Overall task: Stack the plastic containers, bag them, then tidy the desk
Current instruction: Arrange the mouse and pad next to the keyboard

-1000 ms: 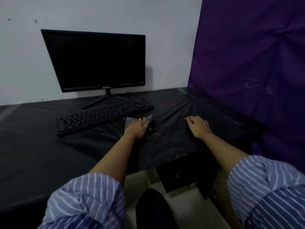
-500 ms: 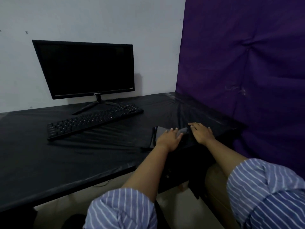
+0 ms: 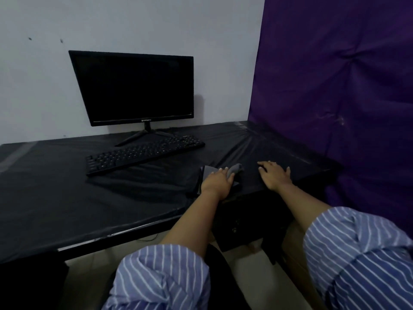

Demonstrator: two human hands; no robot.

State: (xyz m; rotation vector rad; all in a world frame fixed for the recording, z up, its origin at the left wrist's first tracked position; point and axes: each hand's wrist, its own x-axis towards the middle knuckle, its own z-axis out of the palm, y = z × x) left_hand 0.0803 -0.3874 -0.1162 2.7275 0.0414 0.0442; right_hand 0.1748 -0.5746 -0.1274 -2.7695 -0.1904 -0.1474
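Resting on the desk [image 3: 67,186], the left hand [image 3: 218,182] grips a grey cloth [image 3: 235,170]; the right hand [image 3: 274,175] lies flat, fingers spread, holding nothing.

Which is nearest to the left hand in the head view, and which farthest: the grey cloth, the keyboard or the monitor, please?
1. Grey cloth: under the left hand, touching it.
2. Keyboard: up the desk, to the left.
3. Monitor: behind the keyboard, by the wall.

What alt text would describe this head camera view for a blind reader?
A person's left hand holds a grey cloth on a black-covered desk, the right hand flat beside it. A dark monitor and keyboard sit behind.
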